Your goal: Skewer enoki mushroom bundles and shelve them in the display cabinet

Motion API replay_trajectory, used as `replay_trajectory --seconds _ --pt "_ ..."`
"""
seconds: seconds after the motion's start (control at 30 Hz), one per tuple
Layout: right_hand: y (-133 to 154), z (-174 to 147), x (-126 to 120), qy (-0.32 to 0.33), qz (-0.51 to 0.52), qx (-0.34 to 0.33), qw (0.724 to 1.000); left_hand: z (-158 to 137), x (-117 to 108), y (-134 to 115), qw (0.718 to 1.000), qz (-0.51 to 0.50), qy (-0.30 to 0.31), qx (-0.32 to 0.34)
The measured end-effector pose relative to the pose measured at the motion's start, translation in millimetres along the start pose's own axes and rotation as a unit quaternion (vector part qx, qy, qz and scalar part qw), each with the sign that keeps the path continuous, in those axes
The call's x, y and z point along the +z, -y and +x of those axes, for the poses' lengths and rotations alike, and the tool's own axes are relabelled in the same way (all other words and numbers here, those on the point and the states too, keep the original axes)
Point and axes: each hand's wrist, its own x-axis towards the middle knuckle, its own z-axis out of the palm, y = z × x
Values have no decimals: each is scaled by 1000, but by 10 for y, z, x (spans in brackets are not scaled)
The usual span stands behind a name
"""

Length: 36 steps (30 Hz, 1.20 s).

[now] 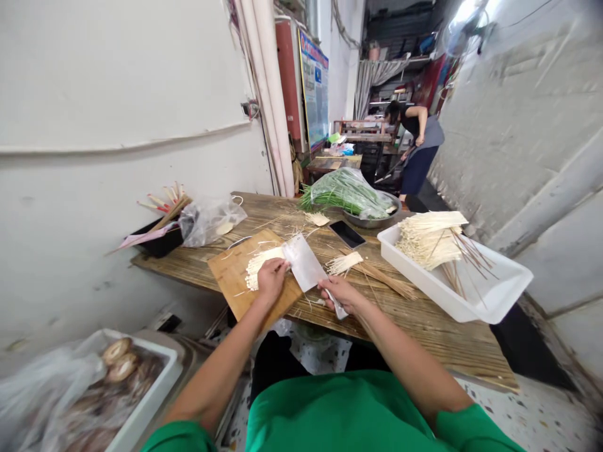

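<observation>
My right hand is wrapped round the handle of a cleaver. The broad blade lies slanted over the right side of a wooden cutting board. Beneath my left hand is a bunch of enoki mushrooms on the board. Its fingers are curled together at the bunch's right end, close to the blade; the palm hides part of the mushrooms. Right of the cleaver, a flat piece of enoki rests by a bundle of thin wooden skewers.
A white tray holds skewered enoki at right. Behind are a phone and a metal bowl of bagged green stalks. A black box of sticks stands left; mushrooms fill a crate below. A person bends over farther back.
</observation>
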Motion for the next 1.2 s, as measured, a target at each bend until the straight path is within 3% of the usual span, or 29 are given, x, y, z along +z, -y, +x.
replay_trajectory --seconds 0.23,0.37,0.47,0.6,0.73,0.87,1.0,1.1,1.2 --pt "-120 31 -9 -4 6 17 1000 49 -13 -179 996 -70 -50 -22" --pt "-111 17 -20 1 -16 15 1000 362 -275 -485 985 -127 -113 -41" --pt "-65 -26 -34 -1 -59 -1 998 692 -629 -787 922 -323 -201 -76" --pt "117 -71 -151 -44 -157 -57 985 955 -1056 -1064 833 -515 -146 -141" --pt "456 79 -347 -119 -300 -147 935 993 -1162 -961 760 -575 -113 -282" --pt "798 614 -345 -142 -441 -190 866 1027 -1020 -558 692 -589 -91 -408" --pt "1047 1519 -44 -140 -539 -171 813 1154 -788 -159 640 -594 -48 -485" --pt "1179 2227 257 -150 -578 -131 791 1312 -594 35 624 -575 -36 -527" --pt "1262 2775 499 -156 -600 -96 779 1471 -453 148 630 -559 -36 -538"
